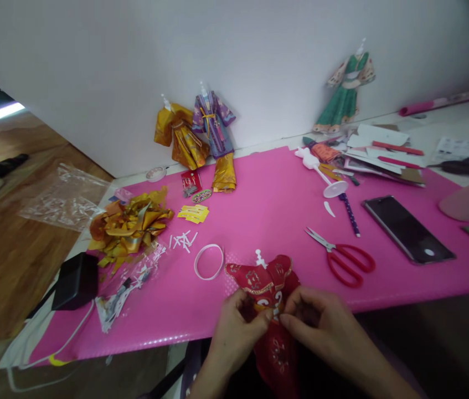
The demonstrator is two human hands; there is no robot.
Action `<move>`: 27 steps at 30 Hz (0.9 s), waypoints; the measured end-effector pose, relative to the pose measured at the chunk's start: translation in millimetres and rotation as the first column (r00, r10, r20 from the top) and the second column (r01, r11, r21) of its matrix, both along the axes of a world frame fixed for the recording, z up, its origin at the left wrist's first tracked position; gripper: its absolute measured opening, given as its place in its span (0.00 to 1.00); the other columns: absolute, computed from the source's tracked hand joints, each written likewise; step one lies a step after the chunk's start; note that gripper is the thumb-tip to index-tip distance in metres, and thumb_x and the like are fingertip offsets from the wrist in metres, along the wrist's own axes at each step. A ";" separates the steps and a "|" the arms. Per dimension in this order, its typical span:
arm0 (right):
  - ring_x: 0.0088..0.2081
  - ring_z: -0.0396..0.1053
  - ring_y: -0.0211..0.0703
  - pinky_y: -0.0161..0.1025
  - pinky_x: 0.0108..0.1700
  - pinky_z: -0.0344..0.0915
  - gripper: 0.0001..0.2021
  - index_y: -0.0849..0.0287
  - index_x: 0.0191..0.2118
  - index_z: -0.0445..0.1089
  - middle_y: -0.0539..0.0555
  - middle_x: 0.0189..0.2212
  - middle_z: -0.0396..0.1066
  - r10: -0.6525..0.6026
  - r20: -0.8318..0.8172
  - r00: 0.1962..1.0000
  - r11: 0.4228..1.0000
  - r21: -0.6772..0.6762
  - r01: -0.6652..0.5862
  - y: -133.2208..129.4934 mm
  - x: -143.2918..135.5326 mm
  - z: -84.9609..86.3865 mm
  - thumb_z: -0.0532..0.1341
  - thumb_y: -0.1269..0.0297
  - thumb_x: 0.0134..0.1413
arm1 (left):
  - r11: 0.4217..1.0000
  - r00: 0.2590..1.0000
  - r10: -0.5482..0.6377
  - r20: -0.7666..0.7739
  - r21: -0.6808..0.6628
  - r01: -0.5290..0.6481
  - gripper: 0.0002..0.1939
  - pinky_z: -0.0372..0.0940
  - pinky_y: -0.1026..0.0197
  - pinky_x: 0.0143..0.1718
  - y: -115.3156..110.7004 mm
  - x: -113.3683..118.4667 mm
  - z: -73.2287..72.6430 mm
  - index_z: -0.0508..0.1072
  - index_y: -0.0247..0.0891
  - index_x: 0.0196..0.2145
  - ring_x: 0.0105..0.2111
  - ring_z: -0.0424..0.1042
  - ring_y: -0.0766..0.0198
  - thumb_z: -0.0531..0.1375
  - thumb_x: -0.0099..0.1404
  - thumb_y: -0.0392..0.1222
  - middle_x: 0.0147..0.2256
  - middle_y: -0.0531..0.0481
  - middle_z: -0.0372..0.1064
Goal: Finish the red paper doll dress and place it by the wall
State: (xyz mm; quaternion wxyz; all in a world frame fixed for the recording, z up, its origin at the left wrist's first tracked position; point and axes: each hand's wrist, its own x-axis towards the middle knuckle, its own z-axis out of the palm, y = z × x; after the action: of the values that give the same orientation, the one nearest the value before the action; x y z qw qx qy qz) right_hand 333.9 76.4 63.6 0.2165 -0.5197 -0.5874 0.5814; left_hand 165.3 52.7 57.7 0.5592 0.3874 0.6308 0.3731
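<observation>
A small red doll dress [278,352] with gold trim lies at the table's front edge, its skirt hanging over. From its collar sticks a white plastic neck peg [260,259]. My left hand [245,321] pinches the dress at the waist from the left. On the other side, my right hand [313,316] has thumb and forefinger closed at the same waist. Between my fingertips shows a tiny pale piece [276,313] over an orange-gold band. Exactly what each fingertip grips is partly hidden.
Red-handled scissors [344,260], a phone [408,228] and a white doll stand [321,174] lie to the right. Left are gold fabric scraps [134,221], a white ring [209,262] and a black box [75,281]. Several doll outfits [213,122] lean against the wall.
</observation>
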 end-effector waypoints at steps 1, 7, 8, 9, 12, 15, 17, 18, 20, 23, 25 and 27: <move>0.25 0.65 0.39 0.35 0.28 0.58 0.05 0.57 0.26 0.69 0.49 0.22 0.70 0.015 0.048 0.999 0.999 0.033 -0.017 -1.6 -0.9 2.3 0.58 0.65 0.49 | 1.000 1.000 0.004 -0.003 -0.001 -0.004 0.12 0.67 0.57 0.39 -0.4 0.2 -0.9 0.76 0.32 0.34 0.34 0.75 0.54 0.62 0.49 0.36 0.33 0.43 0.79; 0.26 0.67 0.40 0.37 0.29 0.58 0.09 0.56 0.26 0.73 0.49 0.23 0.72 0.019 0.187 0.982 0.986 0.160 -0.049 -4.5 -2.4 3.8 0.57 0.64 0.51 | 1.000 0.998 0.013 0.055 0.007 -0.013 0.14 0.67 0.57 0.41 -1.1 4.0 -1.0 0.77 0.32 0.37 0.38 0.76 0.53 0.62 0.50 0.35 0.37 0.42 0.79; 0.26 0.68 0.41 0.36 0.29 0.58 0.09 0.56 0.26 0.73 0.49 0.23 0.73 0.020 0.183 0.983 0.987 0.154 -0.049 -4.3 -1.8 3.5 0.57 0.64 0.51 | 1.000 0.998 0.011 0.059 0.009 -0.011 0.14 0.67 0.58 0.41 -1.4 4.4 -0.5 0.77 0.32 0.37 0.38 0.76 0.53 0.62 0.50 0.35 0.37 0.42 0.79; 0.26 0.68 0.41 0.36 0.29 0.59 0.09 0.56 0.26 0.74 0.49 0.23 0.73 0.020 0.178 0.984 0.989 0.143 -0.046 -4.1 -1.1 3.3 0.57 0.63 0.52 | 1.000 0.998 0.010 0.063 0.008 -0.010 0.14 0.67 0.58 0.41 -1.6 4.7 0.0 0.77 0.32 0.37 0.39 0.76 0.53 0.62 0.50 0.35 0.37 0.42 0.79; 0.27 0.71 0.41 0.36 0.29 0.60 0.09 0.55 0.27 0.76 0.49 0.24 0.75 0.015 0.166 0.986 0.993 0.111 -0.034 -3.6 0.9 3.4 0.58 0.63 0.52 | 1.000 0.998 0.007 0.069 0.006 -0.008 0.14 0.67 0.58 0.41 -2.1 5.2 0.8 0.77 0.32 0.37 0.39 0.76 0.53 0.61 0.50 0.34 0.38 0.42 0.79; 0.28 0.72 0.41 0.36 0.30 0.61 0.09 0.54 0.27 0.76 0.49 0.25 0.77 0.015 0.151 0.988 0.995 0.094 -0.030 -3.6 2.0 3.1 0.59 0.63 0.52 | 1.000 0.998 -0.007 0.070 0.006 0.007 0.15 0.67 0.57 0.42 -1.6 6.2 1.8 0.77 0.32 0.38 0.41 0.76 0.52 0.60 0.51 0.33 0.39 0.42 0.79; 0.27 0.72 0.42 0.36 0.29 0.62 0.09 0.54 0.27 0.76 0.49 0.25 0.77 0.013 0.148 0.989 0.996 0.088 -0.026 -3.8 2.0 2.3 0.59 0.62 0.52 | 1.000 0.997 -0.015 0.071 0.004 0.015 0.16 0.67 0.57 0.42 -0.8 7.5 3.1 0.77 0.32 0.39 0.41 0.76 0.52 0.60 0.50 0.32 0.39 0.42 0.79; 0.27 0.72 0.42 0.36 0.29 0.62 0.09 0.55 0.27 0.76 0.49 0.24 0.77 0.009 0.146 0.989 0.996 0.088 -0.022 -3.9 1.8 1.8 0.59 0.62 0.52 | 1.000 0.997 -0.015 0.071 0.003 0.015 0.17 0.67 0.57 0.43 -0.3 8.3 4.0 0.77 0.32 0.39 0.41 0.76 0.52 0.60 0.50 0.31 0.39 0.43 0.79; 0.27 0.72 0.43 0.36 0.29 0.63 0.09 0.55 0.26 0.76 0.50 0.24 0.77 -0.003 0.142 0.990 0.996 0.084 -0.009 -3.9 1.2 0.9 0.59 0.61 0.52 | 1.000 0.997 -0.011 0.070 0.002 0.011 0.17 0.67 0.57 0.43 0.5 10.1 5.8 0.77 0.32 0.39 0.40 0.76 0.53 0.59 0.50 0.30 0.39 0.43 0.79; 0.26 0.72 0.43 0.36 0.28 0.62 0.09 0.55 0.26 0.76 0.50 0.24 0.77 -0.013 0.151 0.988 0.998 0.066 0.003 -3.5 0.4 0.8 0.60 0.61 0.51 | 1.000 0.998 -0.016 0.062 0.005 0.016 0.17 0.67 0.57 0.43 1.4 11.8 7.1 0.77 0.31 0.39 0.40 0.76 0.53 0.59 0.49 0.30 0.38 0.43 0.79; 0.25 0.72 0.43 0.36 0.27 0.60 0.09 0.55 0.25 0.76 0.50 0.23 0.77 -0.016 0.171 0.985 0.998 0.066 0.005 -3.2 0.3 1.2 0.59 0.62 0.50 | 1.000 0.999 -0.024 0.049 0.010 0.024 0.16 0.67 0.57 0.43 1.5 11.9 6.5 0.77 0.31 0.38 0.40 0.76 0.53 0.58 0.50 0.30 0.38 0.43 0.79; 0.25 0.71 0.42 0.36 0.27 0.59 0.09 0.55 0.25 0.75 0.50 0.23 0.76 -0.019 0.200 0.980 0.997 0.081 0.003 -3.2 0.4 1.5 0.59 0.62 0.50 | 1.000 0.999 -0.024 0.034 0.011 0.023 0.15 0.67 0.56 0.43 1.1 11.6 5.4 0.76 0.31 0.38 0.40 0.76 0.52 0.59 0.50 0.30 0.38 0.42 0.78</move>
State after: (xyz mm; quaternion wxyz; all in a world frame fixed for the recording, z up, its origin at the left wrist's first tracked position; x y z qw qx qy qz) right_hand 334.4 73.2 65.1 0.1801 -0.5699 -0.6263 0.5005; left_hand 176.9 53.8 63.1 0.5723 0.3914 0.6145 0.3764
